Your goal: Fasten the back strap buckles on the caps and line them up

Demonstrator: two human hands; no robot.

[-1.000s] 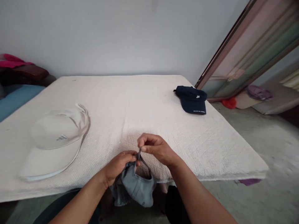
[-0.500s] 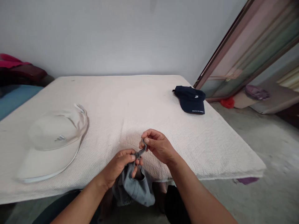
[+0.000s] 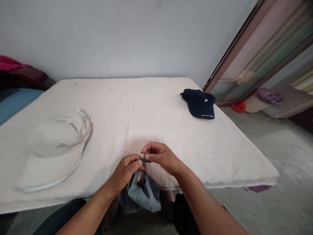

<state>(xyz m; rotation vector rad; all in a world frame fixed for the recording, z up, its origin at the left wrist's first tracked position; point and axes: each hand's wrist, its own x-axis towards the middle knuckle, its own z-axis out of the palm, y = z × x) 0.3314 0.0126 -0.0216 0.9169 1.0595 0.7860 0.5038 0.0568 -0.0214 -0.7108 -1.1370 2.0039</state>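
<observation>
A grey cap (image 3: 144,195) hangs just off the front edge of the table, its back strap upward. My left hand (image 3: 128,169) pinches the cap at the buckle end of the strap. Close against it, my right hand (image 3: 161,156) has thumb and finger on the strap (image 3: 146,160), whose end is partly hidden by the fingers. To the left lies a cream cap (image 3: 56,143) with a small striped logo, brim toward me. A navy cap (image 3: 199,102) with white lettering rests at the right far side.
A pale textured cloth (image 3: 117,107) covers the table. Behind it rises a grey wall (image 3: 122,39). At right stand a framed glass door (image 3: 234,65) and a bin with a purple liner (image 3: 269,96). Blue and pink fabric lie far left.
My right hand has moved left and slightly down, close to my left hand. The strap, earlier pulled up in a loop, is now bunched low between the fingers.
</observation>
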